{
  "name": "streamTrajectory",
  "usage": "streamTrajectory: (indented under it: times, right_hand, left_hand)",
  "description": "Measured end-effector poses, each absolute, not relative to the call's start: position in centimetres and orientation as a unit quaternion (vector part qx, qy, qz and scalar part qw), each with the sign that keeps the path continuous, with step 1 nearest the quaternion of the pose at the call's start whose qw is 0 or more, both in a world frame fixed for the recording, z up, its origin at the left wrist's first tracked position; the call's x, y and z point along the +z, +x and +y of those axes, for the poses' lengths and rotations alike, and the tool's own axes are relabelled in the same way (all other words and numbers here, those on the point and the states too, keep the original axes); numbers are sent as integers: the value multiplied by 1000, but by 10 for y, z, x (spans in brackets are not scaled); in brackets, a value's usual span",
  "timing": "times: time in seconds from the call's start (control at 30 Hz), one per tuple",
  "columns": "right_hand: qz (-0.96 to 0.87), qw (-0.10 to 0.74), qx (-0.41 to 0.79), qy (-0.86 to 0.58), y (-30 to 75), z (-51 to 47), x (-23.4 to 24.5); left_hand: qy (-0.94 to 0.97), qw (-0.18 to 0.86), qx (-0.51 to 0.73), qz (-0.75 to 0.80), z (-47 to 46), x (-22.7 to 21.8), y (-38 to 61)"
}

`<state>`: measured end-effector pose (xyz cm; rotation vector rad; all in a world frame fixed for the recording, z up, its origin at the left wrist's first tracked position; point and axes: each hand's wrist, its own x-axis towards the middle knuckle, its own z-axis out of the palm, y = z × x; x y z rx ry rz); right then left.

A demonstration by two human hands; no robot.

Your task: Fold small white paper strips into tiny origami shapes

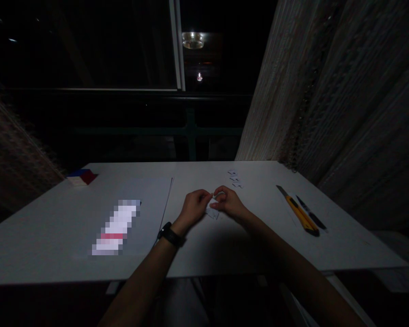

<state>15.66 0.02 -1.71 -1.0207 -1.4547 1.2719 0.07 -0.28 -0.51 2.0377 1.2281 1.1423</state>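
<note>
Over the middle of the white table, my left hand (195,206) and my right hand (229,203) meet at their fingertips. Both pinch a small piece of white paper (212,213), whose lower part hangs below the fingers and bears faint marks. The exact fold or shape of the paper is too dim to make out. A dark watch (170,235) is on my left wrist. Beyond my right hand lie several small paper pieces (236,179) with dark marks, in a short row.
A yellow utility knife (300,212) and a dark pen-like tool (311,212) lie at the right. On the left are large white sheets (153,209) with a lit, blurred-out phone-like screen (117,227). A coloured cube (81,177) sits far left. Curtains (269,81) flank the dark window.
</note>
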Motion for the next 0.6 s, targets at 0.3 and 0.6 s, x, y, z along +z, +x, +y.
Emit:
streamTrajectory:
  times: [0.3,0.6]
  right_hand:
    - [-564,456,550,-414,160,0,-15]
    - [-574,433,567,-402,160,-4,-13]
  left_hand:
    - [791,236,395,403,-9,4,0]
    - [743,320,399,432,1,-7,0]
